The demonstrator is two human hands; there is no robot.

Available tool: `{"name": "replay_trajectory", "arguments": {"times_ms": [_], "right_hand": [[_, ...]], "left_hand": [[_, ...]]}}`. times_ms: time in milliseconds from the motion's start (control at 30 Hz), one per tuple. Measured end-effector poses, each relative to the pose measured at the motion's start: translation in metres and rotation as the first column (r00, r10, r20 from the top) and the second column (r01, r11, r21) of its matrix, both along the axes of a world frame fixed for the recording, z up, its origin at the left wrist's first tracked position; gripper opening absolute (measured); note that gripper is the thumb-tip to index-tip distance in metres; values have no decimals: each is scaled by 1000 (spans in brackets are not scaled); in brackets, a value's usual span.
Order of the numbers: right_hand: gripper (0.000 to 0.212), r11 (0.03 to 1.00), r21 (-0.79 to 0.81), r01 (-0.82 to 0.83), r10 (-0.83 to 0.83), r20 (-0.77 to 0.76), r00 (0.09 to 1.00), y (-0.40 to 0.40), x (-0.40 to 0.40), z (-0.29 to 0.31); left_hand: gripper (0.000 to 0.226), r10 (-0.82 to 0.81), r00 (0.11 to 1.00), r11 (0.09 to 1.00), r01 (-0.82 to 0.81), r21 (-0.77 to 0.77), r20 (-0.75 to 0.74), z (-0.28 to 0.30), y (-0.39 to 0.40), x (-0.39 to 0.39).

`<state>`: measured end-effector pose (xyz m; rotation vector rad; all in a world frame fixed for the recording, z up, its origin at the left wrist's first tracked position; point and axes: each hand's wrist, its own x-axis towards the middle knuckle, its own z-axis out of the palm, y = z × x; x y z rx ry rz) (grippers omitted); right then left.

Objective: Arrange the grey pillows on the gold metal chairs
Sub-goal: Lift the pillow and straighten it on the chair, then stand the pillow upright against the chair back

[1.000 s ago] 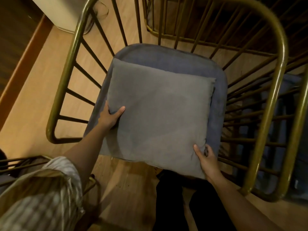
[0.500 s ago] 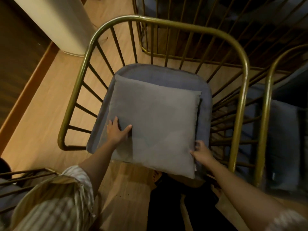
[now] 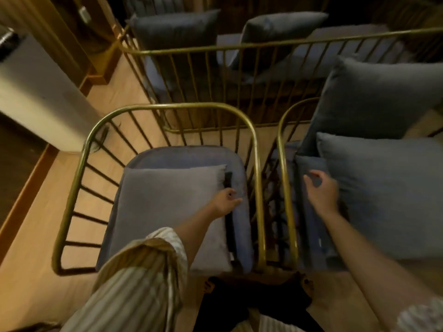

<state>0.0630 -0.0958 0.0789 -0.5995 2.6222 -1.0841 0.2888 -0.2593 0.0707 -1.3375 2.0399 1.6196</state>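
A grey pillow [image 3: 167, 200] lies flat on the blue-grey seat of the left gold metal chair [image 3: 256, 164]. My left hand [image 3: 226, 202] reaches across it to its right edge with loosely curled fingers; a grip on it is unclear. My right hand [image 3: 322, 190] hovers over the neighbouring gold chair [image 3: 284, 164], fingers apart and holding nothing, just left of a lighter grey pillow [image 3: 388, 195]. A darker grey pillow [image 3: 383, 97] leans behind that one.
A gold railed seat at the back carries two more grey pillows [image 3: 175, 32] [image 3: 275, 27]. A tall white appliance [image 3: 36, 92] stands on the wooden floor at the left. My feet [image 3: 306, 286] are right in front of the two chairs.
My right hand let go of the left chair's pillow and swung right over the second chair. My left hand slid from the pillow's left side to its right edge. The view lifted.
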Motion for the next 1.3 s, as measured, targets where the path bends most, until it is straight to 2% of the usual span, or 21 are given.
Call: {"name": "replay_trajectory", "arguments": {"times_ms": [67,167,233,367,433,533,567,633,700,767,900,1000,1100,1200,1233,1300], "right_hand": [[37,988,111,108,-96,-108,990,47,-39,-1],[42,938,267,221,-188,-145,972,129,-103,-11],[50,919,318,233,-200,-135,971,179,-142,-23],[55,903,373,211,-223,-12,975,265,-218,-33],[57,911,364,193,-225,48,973,290,-245,-36],[63,918,359,168,-249,193,949,315,-285,-40],[66,922,350,165,-259,239,936,317,-296,-42],[77,935,311,168,-274,336,901,320,-320,-44],[97,960,232,157,-248,444,861,318,-340,-44],[113,973,157,170,-229,537,812,313,-356,-46],[120,970,134,202,-241,626,741,309,-375,-55],[121,958,112,265,-270,666,695,312,-379,-55],[113,956,42,289,-236,694,680,310,-371,-33],[80,973,-11,230,-163,671,723,306,-360,-6],[75,980,-15,200,-142,650,747,306,-358,-1],[78,991,-29,130,-85,615,784,305,-352,10]], "left_hand": [[53,-56,998,998,56,0,-17,10,19,-43],[46,-84,996,996,85,40,-32,18,53,-108],[44,-62,997,997,64,39,-35,13,76,-143],[40,-27,996,998,32,59,-87,5,140,-226],[49,76,987,993,-63,96,-143,-6,165,-260],[105,274,950,961,-263,87,-150,-61,191,-306],[108,328,937,942,-314,118,-121,-60,196,-314],[104,404,914,908,-397,134,-37,-24,212,-331],[100,434,900,891,-435,129,36,-19,213,-341],[96,478,878,870,-477,127,28,-27,207,-345],[92,528,849,842,-526,119,10,-37,202,-345],[91,553,833,825,-550,129,15,-38,202,-344],[91,605,796,789,-599,140,-6,-33,200,-344],[93,623,782,776,-612,151,-29,-21,190,-342],[97,621,783,778,-609,156,-37,-17,186,-341],[99,619,782,783,-608,134,-70,-6,179,-335]]}}
